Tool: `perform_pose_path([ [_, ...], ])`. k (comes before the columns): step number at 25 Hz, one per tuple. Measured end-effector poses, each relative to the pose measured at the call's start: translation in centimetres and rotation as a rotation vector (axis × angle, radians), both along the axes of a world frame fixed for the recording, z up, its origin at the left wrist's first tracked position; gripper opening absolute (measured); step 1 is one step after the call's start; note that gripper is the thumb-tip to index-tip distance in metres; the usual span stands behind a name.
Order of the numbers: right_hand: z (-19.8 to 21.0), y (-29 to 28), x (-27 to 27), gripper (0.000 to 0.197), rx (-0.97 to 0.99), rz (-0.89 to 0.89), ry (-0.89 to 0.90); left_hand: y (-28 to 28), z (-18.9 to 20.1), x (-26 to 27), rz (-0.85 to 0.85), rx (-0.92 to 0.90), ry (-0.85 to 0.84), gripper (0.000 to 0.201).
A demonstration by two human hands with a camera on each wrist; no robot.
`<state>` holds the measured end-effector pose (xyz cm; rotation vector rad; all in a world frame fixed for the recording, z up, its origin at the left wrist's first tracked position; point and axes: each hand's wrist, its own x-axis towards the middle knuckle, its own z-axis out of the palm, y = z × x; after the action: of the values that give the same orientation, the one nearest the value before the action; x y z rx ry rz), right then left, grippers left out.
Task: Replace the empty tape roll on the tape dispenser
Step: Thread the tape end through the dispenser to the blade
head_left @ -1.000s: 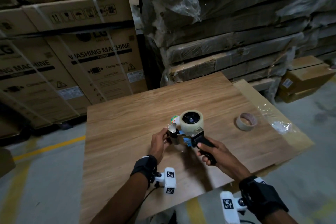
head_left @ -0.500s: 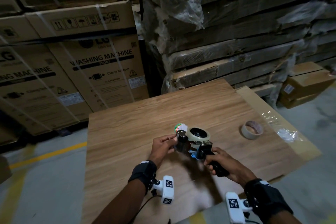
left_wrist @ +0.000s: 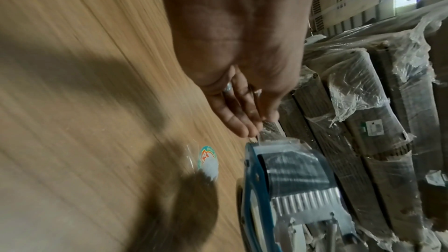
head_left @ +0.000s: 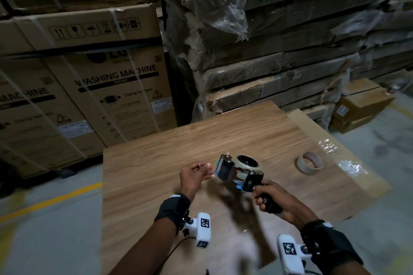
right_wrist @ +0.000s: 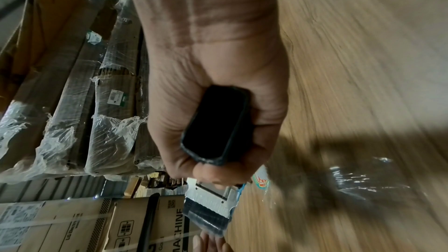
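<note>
My right hand [head_left: 273, 196] grips the black handle [right_wrist: 215, 124] of the tape dispenser [head_left: 234, 172], holding it tilted above the wooden table [head_left: 152, 163]. A full clear tape roll [head_left: 248, 162] sits on its hub. My left hand [head_left: 196, 174] is just left of the dispenser's front, and its fingertips [left_wrist: 242, 122] pinch the clear tape end [left_wrist: 269, 129] coming off the blue frame [left_wrist: 252, 179]. The empty tape core [head_left: 310, 163] lies on the table to the right. A round teal sticker [left_wrist: 208, 162] shows beside the front; I cannot tell whether it lies on the table.
A cardboard sheet with crumpled clear film [head_left: 348, 163] lies along the table's right edge. Washing machine cartons [head_left: 100, 87] stand behind on the left. Plastic-wrapped stacks [head_left: 279, 51] rise behind on the right. Grey floor with a yellow line [head_left: 55, 198] lies to the left.
The dispenser has tipped over and shifted right. My left hand has drawn away to the left of its front, with the tape end in its fingertips.
</note>
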<state>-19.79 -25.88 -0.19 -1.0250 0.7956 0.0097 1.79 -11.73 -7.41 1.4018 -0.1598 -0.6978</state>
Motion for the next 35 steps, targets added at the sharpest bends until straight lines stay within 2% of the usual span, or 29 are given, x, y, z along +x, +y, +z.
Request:
perform_pose_path([
  [2,0.1,0.2,0.3,0.021,0.023,-0.023,0.001,0.1,0.4,0.5,-0.067,-0.04,0.049,0.008],
  [7,0.5,0.1,0.6,0.016,0.069,-0.032,-0.003,-0.3,0.5,1.0,-0.115,-0.024,0.05,0.022],
  [11,0.6,-1.1,0.9,0.03,0.065,-0.018,0.019,-0.9,0.6,1.3,-0.107,0.0,0.009,0.02],
  [16,0.6,-3.9,1.1,0.02,0.083,0.009,0.013,-2.4,1.2,0.5,-0.101,-0.009,0.055,0.027],
  [19,1.1,-5.6,1.5,0.031,0.096,0.039,0.013,-4.1,1.5,-0.8,-0.102,-0.003,-0.002,0.026],
  [23,1.5,-7.3,2.1,0.038,0.095,0.058,0.017,-6.1,1.4,-1.3,0.03,0.057,-0.142,0.012],
  [25,1.4,-8.0,2.2,0.035,0.109,0.067,0.008,-6.8,1.4,-1.3,0.064,0.075,-0.146,0.011],
  [29,1.2,-9.0,2.3,0.012,0.132,0.041,-0.001,-8.3,1.5,-1.8,0.09,0.145,-0.19,0.012],
  [35,0.8,-10.3,2.3,0.015,0.119,0.033,0.023,-9.5,1.2,-2.7,0.092,0.106,-0.144,0.009],
])
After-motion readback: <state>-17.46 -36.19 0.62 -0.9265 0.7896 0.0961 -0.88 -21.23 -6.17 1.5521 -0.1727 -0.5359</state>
